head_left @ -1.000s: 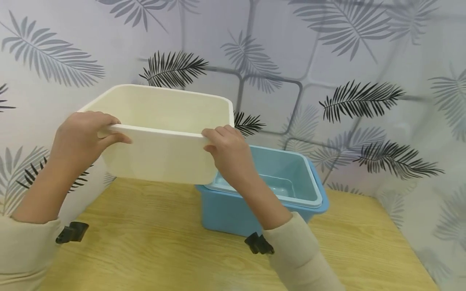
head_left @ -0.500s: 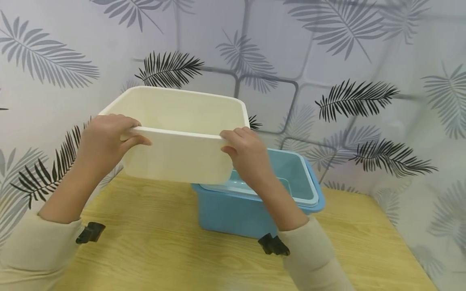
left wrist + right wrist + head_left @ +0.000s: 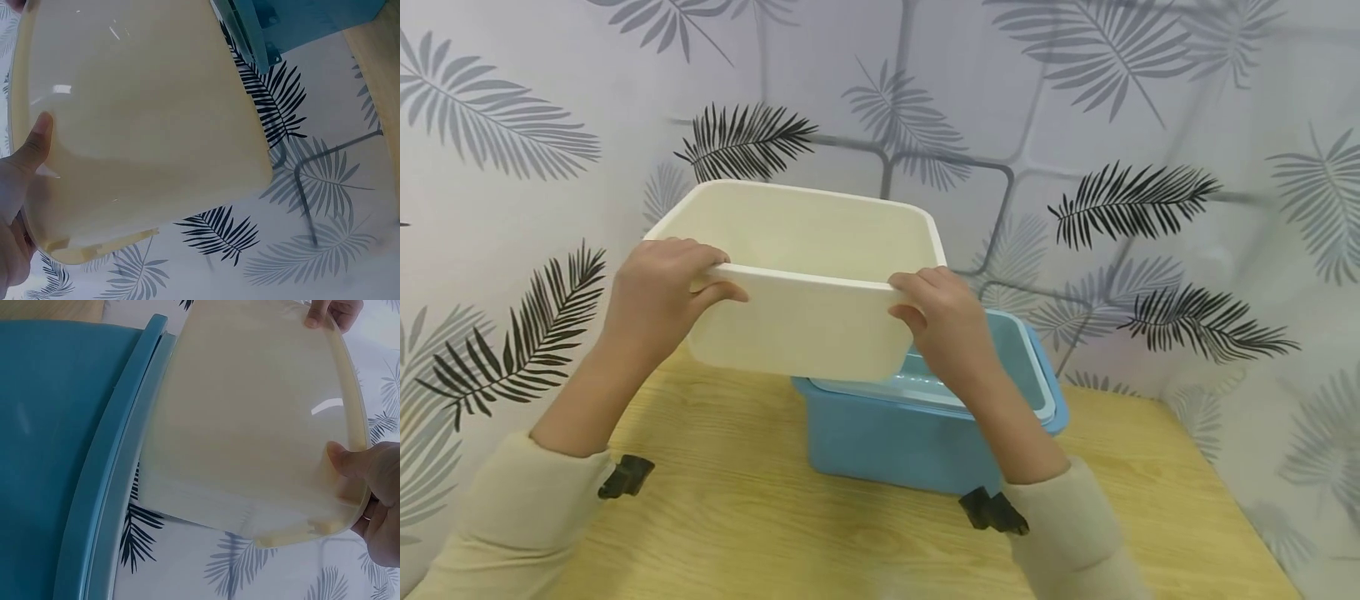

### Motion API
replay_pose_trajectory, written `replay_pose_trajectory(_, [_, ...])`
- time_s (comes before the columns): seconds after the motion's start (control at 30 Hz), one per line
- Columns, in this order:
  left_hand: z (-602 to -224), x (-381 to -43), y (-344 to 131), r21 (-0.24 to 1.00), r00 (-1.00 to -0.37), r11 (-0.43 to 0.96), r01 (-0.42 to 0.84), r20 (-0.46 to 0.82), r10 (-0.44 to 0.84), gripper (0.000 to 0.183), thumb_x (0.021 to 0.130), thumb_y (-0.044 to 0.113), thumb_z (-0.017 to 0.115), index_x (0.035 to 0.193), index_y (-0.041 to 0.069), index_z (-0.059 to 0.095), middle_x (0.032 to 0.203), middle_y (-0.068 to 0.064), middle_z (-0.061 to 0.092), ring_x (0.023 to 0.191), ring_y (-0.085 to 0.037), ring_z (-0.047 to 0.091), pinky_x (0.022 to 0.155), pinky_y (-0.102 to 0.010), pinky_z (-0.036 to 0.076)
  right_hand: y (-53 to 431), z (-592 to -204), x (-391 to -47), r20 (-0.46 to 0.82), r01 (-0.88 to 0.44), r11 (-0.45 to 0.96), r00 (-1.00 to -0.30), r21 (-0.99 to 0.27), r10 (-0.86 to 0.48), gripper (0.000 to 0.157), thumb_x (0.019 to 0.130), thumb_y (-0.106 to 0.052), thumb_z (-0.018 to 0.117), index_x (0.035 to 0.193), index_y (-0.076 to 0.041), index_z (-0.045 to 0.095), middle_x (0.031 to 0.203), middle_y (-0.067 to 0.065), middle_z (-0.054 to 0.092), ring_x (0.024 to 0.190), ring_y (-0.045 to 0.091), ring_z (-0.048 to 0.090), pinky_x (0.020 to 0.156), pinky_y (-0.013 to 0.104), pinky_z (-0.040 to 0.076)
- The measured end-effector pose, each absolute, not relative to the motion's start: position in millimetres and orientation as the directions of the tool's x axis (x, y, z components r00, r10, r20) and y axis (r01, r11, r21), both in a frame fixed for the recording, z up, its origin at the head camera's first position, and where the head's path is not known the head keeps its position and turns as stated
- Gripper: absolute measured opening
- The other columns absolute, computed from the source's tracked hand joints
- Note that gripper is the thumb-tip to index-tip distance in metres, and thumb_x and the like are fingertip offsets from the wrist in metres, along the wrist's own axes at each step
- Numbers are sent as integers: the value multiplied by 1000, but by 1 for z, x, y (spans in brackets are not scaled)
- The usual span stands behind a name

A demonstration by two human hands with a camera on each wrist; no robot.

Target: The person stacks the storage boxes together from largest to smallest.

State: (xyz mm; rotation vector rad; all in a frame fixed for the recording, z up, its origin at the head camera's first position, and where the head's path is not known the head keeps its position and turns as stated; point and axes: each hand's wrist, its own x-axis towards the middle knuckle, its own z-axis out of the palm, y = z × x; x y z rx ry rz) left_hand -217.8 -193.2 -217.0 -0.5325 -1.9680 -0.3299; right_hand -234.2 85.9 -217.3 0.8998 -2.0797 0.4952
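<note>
A cream plastic storage bin hangs in the air, tilted, its open top showing to the head camera. My left hand grips the near rim at its left end, thumb on the outer wall. At the right end of that rim my right hand pinches it the same way; in the right wrist view its thumb presses the wall. Below and behind stands a larger blue bin with a light-blue bin nested inside. The cream bin overlaps their left part in the head view and hides it.
The blue bins stand on a wood-grain table, toward its back. A wall with leaf-patterned paper rises behind the table. Black clips sit at both sleeve cuffs.
Both hands have carried the cream bin to the right, so that it covers more of the blue bins. The grip on its rim is the same.
</note>
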Motion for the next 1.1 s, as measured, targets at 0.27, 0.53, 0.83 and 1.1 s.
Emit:
replay_pose_trajectory(0.27, [-216, -223, -179, -18, -359, 858, 514, 903, 234, 37, 58, 24, 77, 82, -2, 66, 74, -14, 68, 69, -32, 60, 69, -42, 47, 100, -216, -232, 792, -712, 698, -468, -74, -393, 25, 74, -4, 73, 98, -3, 66, 86, 11, 65, 84, 27, 57, 76, 36, 49])
replay_pose_trajectory(0.53, [-217, -231, -162, -22, -341, 851, 525, 910, 234, 37, 58, 29, 76, 81, 0, 66, 72, -12, 68, 68, -30, 60, 68, -41, 47, 118, -215, -233, 766, -687, 716, -525, -125, -370, 26, 75, -4, 72, 101, -1, 66, 91, 13, 66, 89, 29, 57, 78, 38, 49])
replay_pose_trajectory(0.83, [-217, -235, -138, 6, -391, 842, 539, 888, 244, 37, 61, 30, 75, 84, 2, 67, 76, -10, 69, 73, -30, 61, 68, -39, 46, 141, -214, -234, 780, -671, 733, -516, -111, -354, 25, 74, -3, 72, 98, 1, 66, 89, 15, 66, 83, 29, 58, 74, 39, 49])
replay_pose_trajectory(1.1, [-217, -235, -119, -28, -358, 817, 576, 890, 283, 36, 63, 31, 74, 83, 2, 67, 78, -9, 70, 70, -28, 61, 66, -36, 47, 161, -215, -231, 775, -641, 760, -533, -108, -339, 26, 73, -3, 73, 98, 0, 66, 88, 15, 67, 83, 30, 58, 72, 40, 49])
